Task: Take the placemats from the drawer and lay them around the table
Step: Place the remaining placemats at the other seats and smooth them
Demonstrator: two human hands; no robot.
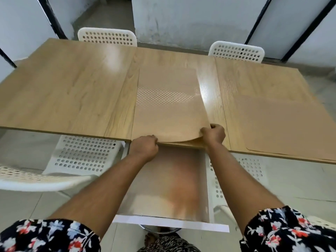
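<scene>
A tan placemat [169, 110] lies on the middle of the wooden table [63, 91], its near edge curling up off the table's front edge. My left hand [145, 147] grips the mat's near left corner. The near right corner is pinched by my right hand [213, 134]. Below my arms the white drawer [209, 179] stands pulled out, with more tan mat material on its floor. Another placemat [283, 128] lies flat on the table's right part.
Two white perforated chairs [107, 36] [236, 50] stand at the table's far side. Two more chairs [85, 155] [249, 166] flank the drawer on the near side. A chair back [36, 179] sits at the near left. Walls and black posts stand behind.
</scene>
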